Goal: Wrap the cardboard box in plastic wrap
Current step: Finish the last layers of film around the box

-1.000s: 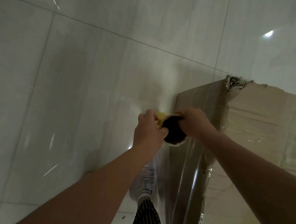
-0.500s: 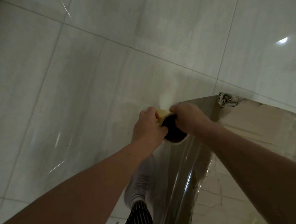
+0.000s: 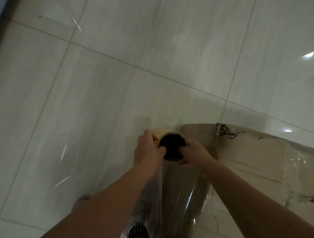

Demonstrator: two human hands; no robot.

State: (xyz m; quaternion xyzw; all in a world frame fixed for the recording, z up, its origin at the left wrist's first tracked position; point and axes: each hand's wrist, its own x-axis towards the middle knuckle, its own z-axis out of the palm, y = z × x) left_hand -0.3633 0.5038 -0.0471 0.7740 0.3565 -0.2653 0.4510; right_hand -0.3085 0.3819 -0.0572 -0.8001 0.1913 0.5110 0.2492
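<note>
The tiled floor (image 3: 99,97) fills most of the view. The cardboard box (image 3: 259,160) stands on it to my right, film already glinting on its top, with its far corner torn (image 3: 224,131). A sheet of plastic wrap (image 3: 181,193) hangs from the roll (image 3: 172,148) down beside the box's near edge. The roll stands on end, hollow core facing me. My left grip (image 3: 147,151) clamps its left rim and my right grip (image 3: 194,153) clamps its right rim. My shoe (image 3: 140,210) sits directly below, partly behind the film.
</note>
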